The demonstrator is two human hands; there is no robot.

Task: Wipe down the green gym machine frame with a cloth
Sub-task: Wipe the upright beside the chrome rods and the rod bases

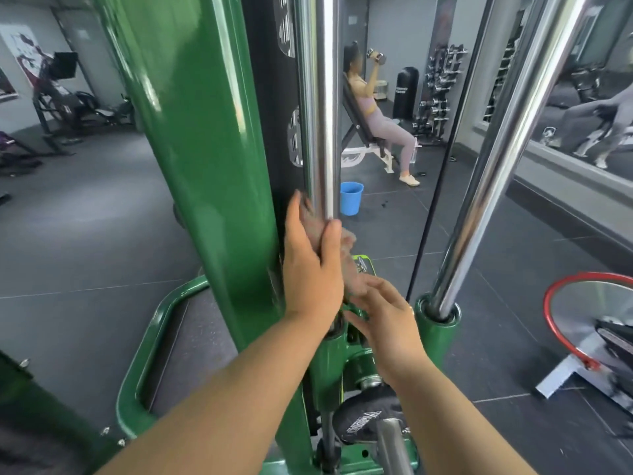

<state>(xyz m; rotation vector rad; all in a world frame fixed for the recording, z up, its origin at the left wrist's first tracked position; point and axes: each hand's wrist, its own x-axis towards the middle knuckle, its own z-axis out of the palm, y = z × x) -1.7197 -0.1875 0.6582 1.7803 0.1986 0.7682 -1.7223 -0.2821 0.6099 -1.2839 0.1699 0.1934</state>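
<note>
The green machine frame [202, 132] rises as a broad upright post left of centre, with a green base loop [147, 341] at floor level. A chrome guide rod [320, 108] runs down beside it. My left hand [311, 269] wraps a brownish cloth [346, 245] around the lower part of that rod, thumb on the right side. My right hand [383, 317] is just below and to the right, fingers loosely spread and touching the cloth's hanging lower end. Motion blurs the cloth.
A second chrome rod [496, 159] slants down into a green socket [436, 323]. A blue bucket [351, 197] stands on the dark floor behind. A person exercises on a bench [363, 132] further back. A red-rimmed flywheel [589, 313] is at right.
</note>
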